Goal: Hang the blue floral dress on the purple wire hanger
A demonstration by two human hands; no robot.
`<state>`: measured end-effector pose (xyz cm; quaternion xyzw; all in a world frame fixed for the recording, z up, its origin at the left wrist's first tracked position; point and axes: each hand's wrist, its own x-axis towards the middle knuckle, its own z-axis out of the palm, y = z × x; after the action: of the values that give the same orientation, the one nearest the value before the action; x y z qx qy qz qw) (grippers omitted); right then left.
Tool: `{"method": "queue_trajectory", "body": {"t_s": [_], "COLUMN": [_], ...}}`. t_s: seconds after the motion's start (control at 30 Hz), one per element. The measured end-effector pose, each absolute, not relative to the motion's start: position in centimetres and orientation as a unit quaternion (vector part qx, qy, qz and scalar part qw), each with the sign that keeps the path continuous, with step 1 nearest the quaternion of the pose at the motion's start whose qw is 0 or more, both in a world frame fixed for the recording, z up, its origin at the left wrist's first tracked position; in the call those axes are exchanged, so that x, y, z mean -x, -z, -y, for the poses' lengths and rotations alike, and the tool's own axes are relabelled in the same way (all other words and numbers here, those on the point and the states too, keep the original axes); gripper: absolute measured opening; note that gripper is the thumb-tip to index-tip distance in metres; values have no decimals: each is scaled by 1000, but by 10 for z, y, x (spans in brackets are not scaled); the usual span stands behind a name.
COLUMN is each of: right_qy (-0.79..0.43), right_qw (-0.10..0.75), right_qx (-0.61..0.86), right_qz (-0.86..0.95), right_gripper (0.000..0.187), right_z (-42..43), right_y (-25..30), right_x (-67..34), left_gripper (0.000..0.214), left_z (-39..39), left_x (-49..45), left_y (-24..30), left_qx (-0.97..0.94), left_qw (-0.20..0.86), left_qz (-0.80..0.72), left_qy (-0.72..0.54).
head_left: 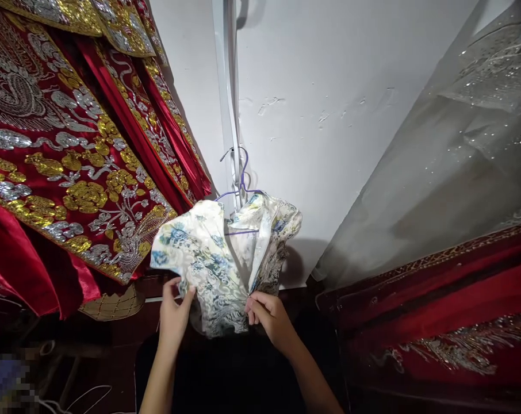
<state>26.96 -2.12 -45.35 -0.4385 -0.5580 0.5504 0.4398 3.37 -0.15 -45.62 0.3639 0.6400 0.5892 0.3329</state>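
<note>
A small cream garment with a blue and green floral print (213, 259) hangs on a purple wire hanger (242, 178) hooked at a white wall strip. My left hand (174, 313) pinches the garment's lower left edge between thumb and fingers. My right hand (269, 316) is closed on the fabric at the lower right of the front opening. The garment's front is parted, showing its pale lining.
Red robes with gold and silver embroidery (66, 149) hang at the left. A sheer sequinned silver fabric (454, 155) hangs at the right above another red embroidered garment (437, 322). The white wall (329, 86) is behind. Loose wire hangers (88, 397) lie low at the left.
</note>
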Motion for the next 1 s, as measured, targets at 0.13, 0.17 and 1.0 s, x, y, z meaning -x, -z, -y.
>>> {"method": "queue_trajectory", "body": {"t_s": [0.13, 0.17, 1.0], "right_qy": [-575, -580, -496], "right_qw": [422, 420, 630], "right_qx": [432, 426, 334], "right_qz": [552, 553, 495], "right_gripper": [30, 29, 22], "right_z": [29, 30, -48], "right_y": [455, 455, 279], "right_x": [-262, -259, -279], "left_gripper": [37, 30, 12], "left_z": [23, 29, 47], "left_x": [-58, -70, -154], "left_y": [469, 470, 456], "left_qx": [-464, -514, -735], "left_qw": [268, 311, 265], "left_qz": [-601, -573, -501], "left_qy": [-592, -558, -373]}}
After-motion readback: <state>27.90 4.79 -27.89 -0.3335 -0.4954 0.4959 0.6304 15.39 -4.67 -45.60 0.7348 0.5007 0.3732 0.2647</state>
